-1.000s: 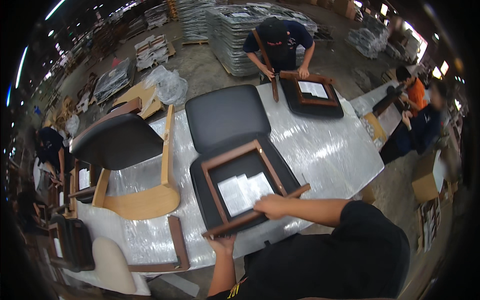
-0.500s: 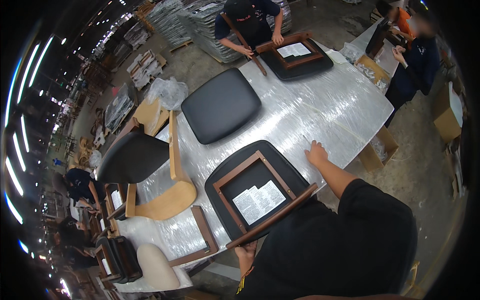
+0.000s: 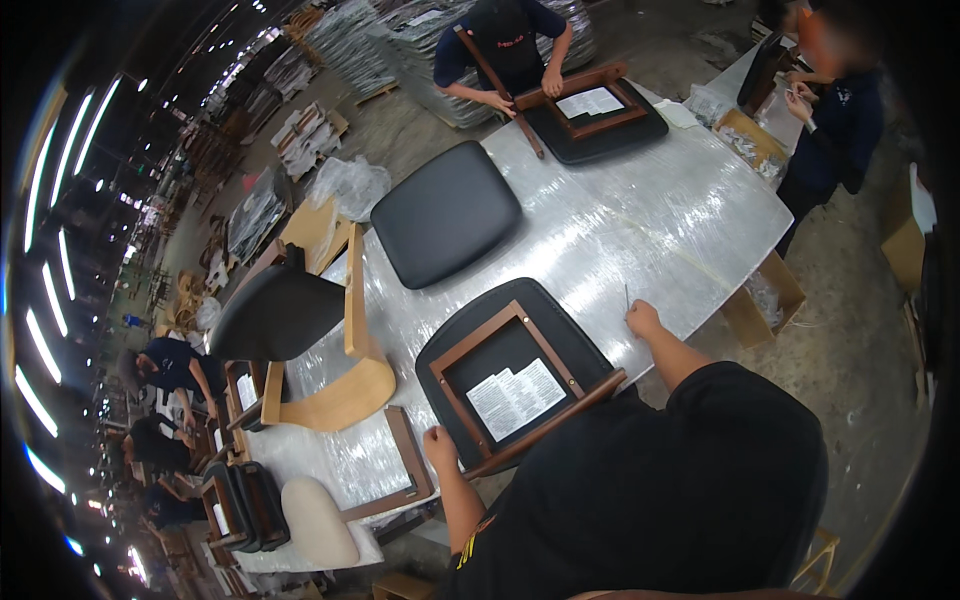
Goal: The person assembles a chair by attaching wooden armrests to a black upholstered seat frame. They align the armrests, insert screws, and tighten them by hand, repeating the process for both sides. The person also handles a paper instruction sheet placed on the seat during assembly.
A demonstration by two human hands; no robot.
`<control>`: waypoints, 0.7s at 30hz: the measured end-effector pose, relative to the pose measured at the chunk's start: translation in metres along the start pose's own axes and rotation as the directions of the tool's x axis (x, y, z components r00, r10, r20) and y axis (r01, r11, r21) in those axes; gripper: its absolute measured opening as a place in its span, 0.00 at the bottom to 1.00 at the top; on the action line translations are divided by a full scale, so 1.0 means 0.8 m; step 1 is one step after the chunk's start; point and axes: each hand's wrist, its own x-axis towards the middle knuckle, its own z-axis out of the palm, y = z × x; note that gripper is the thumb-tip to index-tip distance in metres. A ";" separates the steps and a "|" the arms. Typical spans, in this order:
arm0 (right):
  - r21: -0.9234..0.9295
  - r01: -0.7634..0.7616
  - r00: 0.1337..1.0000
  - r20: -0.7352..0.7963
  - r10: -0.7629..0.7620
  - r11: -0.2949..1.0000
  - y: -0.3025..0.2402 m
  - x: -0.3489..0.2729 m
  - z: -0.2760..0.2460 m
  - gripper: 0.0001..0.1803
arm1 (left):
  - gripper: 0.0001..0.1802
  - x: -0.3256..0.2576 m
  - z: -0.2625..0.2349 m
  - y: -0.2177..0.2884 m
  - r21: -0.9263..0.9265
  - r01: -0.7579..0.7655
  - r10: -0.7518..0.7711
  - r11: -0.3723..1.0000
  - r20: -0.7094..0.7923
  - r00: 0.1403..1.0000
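In front of me a black padded chair seat point(image 3: 540, 305) lies underside up, with a brown wooden frame point(image 3: 465, 400) and white printed label sheets point(image 3: 517, 398) on it. A brown wooden bar point(image 3: 545, 425) runs along its near edge. My right hand point(image 3: 643, 320) is closed on a thin metal rod point(image 3: 627, 296), which sticks up from the fingers just right of the seat. My left hand point(image 3: 439, 446) is curled closed at the seat's left edge, and what it holds, if anything, is hidden. Beside it lies an L-shaped brown wooden piece point(image 3: 408, 455).
Plastic film covers the table point(image 3: 620, 220). Another black seat point(image 3: 447, 213) lies beyond mine. A light wooden chair frame point(image 3: 340, 400) and a beige pad point(image 3: 315, 520) are at left. Across the table a co-worker point(image 3: 500, 50) handles a seat frame. An open cardboard box point(image 3: 760, 305) stands at right.
My left hand has come up from under the near wooden bar to the seat's left edge. My right hand has shifted slightly right and nearer, and the rod now points upward.
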 end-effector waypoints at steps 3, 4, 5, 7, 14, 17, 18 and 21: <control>0.245 -0.141 0.989 0.075 0.126 0.959 0.026 -0.020 -0.009 0.06 | 0.38 0.029 0.053 0.022 0.226 0.079 -0.072 0.971 -0.039 0.997; 0.278 -0.176 0.983 0.096 0.155 0.944 0.035 -0.027 -0.014 0.05 | 0.40 0.031 0.066 0.031 0.254 0.153 -0.169 0.955 0.045 0.985; 0.311 -0.211 0.976 0.118 0.183 0.927 0.043 -0.035 -0.018 0.05 | 0.42 0.030 0.078 0.042 0.292 0.220 -0.265 0.931 0.126 0.956; 0.362 -0.238 0.970 0.130 0.205 0.901 0.061 -0.048 -0.027 0.05 | 0.41 0.021 0.089 0.062 0.324 0.269 -0.316 0.907 0.102 0.943; 0.304 -0.205 0.973 0.162 0.162 0.930 0.101 -0.066 -0.038 0.08 | 0.41 0.031 0.091 0.110 0.365 0.153 -0.187 0.918 0.059 0.981; 0.324 -0.250 0.964 0.176 0.202 0.912 0.096 -0.066 -0.042 0.08 | 0.42 0.045 0.097 0.107 0.358 0.154 -0.194 0.921 0.077 0.978; 0.360 -0.282 0.956 0.184 0.229 0.889 0.092 -0.066 -0.045 0.08 | 0.42 0.048 0.099 0.103 0.349 0.144 -0.187 0.926 0.091 0.978; 0.322 -0.369 0.921 0.253 0.297 0.872 0.077 -0.063 -0.056 0.07 | 0.44 0.052 0.102 0.089 0.357 0.125 -0.164 0.926 0.082 0.983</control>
